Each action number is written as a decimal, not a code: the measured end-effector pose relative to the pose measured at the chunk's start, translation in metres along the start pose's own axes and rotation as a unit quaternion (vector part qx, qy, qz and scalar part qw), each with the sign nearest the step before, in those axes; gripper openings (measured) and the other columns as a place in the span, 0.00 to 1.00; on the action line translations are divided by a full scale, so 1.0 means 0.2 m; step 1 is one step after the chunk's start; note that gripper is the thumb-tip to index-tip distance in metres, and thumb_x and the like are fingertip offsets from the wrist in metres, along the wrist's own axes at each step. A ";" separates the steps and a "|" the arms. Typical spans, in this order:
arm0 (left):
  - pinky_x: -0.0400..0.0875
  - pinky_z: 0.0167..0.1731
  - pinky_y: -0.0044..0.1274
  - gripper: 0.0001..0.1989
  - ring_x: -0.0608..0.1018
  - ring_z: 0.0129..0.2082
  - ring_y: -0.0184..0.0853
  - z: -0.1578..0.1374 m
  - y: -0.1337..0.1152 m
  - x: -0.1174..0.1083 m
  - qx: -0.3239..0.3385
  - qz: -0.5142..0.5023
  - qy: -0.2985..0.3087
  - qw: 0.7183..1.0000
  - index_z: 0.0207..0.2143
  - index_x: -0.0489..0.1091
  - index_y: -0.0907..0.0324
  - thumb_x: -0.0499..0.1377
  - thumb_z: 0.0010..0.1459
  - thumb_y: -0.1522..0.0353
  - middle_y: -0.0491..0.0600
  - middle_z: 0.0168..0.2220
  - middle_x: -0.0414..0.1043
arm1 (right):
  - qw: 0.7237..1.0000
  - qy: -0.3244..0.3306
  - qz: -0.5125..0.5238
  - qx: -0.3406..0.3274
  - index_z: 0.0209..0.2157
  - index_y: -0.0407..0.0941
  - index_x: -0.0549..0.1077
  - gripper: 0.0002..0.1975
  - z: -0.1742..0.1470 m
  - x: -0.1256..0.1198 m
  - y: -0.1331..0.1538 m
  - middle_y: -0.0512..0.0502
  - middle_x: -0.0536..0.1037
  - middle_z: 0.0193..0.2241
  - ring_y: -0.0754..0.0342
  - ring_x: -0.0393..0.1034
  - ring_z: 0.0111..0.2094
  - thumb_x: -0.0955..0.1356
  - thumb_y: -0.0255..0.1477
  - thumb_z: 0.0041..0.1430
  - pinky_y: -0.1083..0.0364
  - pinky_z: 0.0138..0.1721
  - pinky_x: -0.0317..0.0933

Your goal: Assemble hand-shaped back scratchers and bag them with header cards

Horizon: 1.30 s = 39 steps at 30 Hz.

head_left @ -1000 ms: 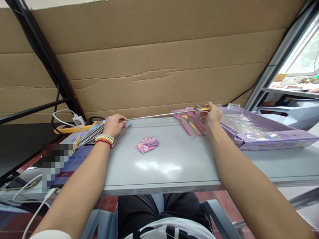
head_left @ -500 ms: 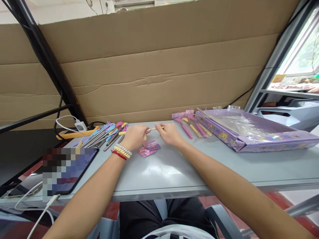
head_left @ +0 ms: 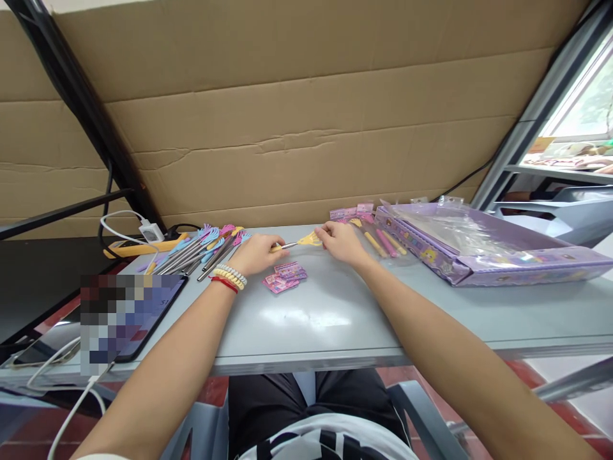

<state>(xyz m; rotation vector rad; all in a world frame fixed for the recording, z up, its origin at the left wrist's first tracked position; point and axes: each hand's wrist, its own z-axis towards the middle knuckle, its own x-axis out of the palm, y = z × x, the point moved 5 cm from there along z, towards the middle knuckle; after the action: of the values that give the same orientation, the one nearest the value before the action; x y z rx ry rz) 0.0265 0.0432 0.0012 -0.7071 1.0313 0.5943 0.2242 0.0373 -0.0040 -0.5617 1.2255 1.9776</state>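
a wide lane is running across the near part of the table (head_left: pixel 311 338), between the forearms (head_left: pixel 175 351). a pile of cards (head_left: pixel 286 276) is lying low at its far left. beyond, the yellow stick (head_left: pixel 290 245) is spanning left hand (head_left: pixel 256 254) to right hand (head_left: pixel 341 243), barring the middle. metal rods (head_left: pixel 189 252) are crowding the left, a purple box (head_left: pixel 522 268) is blocking the right, and a cardboard wall (head_left: pixel 306 134) is closing the back.

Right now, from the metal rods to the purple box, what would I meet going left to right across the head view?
Metal rods, left hand, yellow-headed tool, right hand, purple box.
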 end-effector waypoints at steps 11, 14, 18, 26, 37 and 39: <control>0.52 0.21 0.25 0.27 0.64 0.19 0.31 0.00 0.14 -0.03 -0.112 -0.005 -0.043 0.993 0.17 0.62 0.58 0.49 0.54 0.46 0.45 0.17 0.62 | 0.988 -0.084 0.126 -0.008 0.23 0.45 0.63 0.20 0.01 -0.05 -0.02 0.49 0.72 0.19 0.57 0.63 0.20 0.61 0.46 0.58 0.58 0.24 0.53; 0.51 0.21 0.24 0.26 0.60 0.19 0.29 0.00 0.08 -0.02 -0.095 -0.068 -0.076 0.990 0.18 0.59 0.58 0.48 0.57 0.48 0.43 0.17 0.57 | 0.939 0.019 0.344 0.018 0.30 0.45 0.64 0.25 0.01 -0.02 -0.01 0.48 0.76 0.25 0.59 0.64 0.18 0.61 0.55 0.53 0.59 0.18 0.54; 0.55 0.22 0.23 0.23 0.61 0.20 0.29 0.00 -0.07 0.05 -0.042 -0.154 -0.037 0.986 0.23 0.64 0.59 0.47 0.59 0.51 0.42 0.19 0.59 | 0.900 0.158 0.407 -0.008 0.39 0.45 0.68 0.29 -0.04 0.05 0.05 0.47 0.78 0.30 0.59 0.66 0.19 0.67 0.55 0.46 0.60 0.17 0.55; 0.63 0.31 0.25 0.21 0.70 0.31 0.34 0.00 -0.05 0.03 0.015 -0.124 -0.044 0.991 0.35 0.70 0.61 0.46 0.61 0.55 0.48 0.32 0.72 | 0.904 0.151 0.397 0.050 0.30 0.44 0.73 0.22 -0.03 0.12 0.03 0.48 0.76 0.22 0.59 0.65 0.18 0.67 0.50 0.51 0.60 0.16 0.55; 0.60 0.24 0.23 0.25 0.72 0.26 0.34 -0.03 0.00 0.11 -0.042 -0.051 0.179 0.982 0.30 0.70 0.58 0.60 0.41 0.46 0.47 0.28 0.73 | 0.985 -0.139 0.082 -0.063 0.14 0.45 0.56 0.22 -0.03 -0.09 0.04 0.54 0.58 0.12 0.61 0.52 0.18 0.61 0.39 0.58 0.58 0.23 0.48; 0.60 0.23 0.23 0.24 0.71 0.26 0.34 -0.03 0.00 0.12 -0.055 -0.049 0.194 0.978 0.30 0.70 0.58 0.61 0.41 0.47 0.46 0.27 0.73 | 0.983 -0.154 0.051 -0.088 0.14 0.45 0.51 0.22 -0.03 -0.10 0.07 0.54 0.56 0.12 0.61 0.49 0.18 0.61 0.38 0.58 0.57 0.23 0.46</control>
<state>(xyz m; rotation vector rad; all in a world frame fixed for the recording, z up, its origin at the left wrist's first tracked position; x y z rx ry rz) 0.0326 0.0419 -0.0218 -0.9909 1.3227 0.4379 0.2259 0.0205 0.0139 -0.2662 0.9100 2.1760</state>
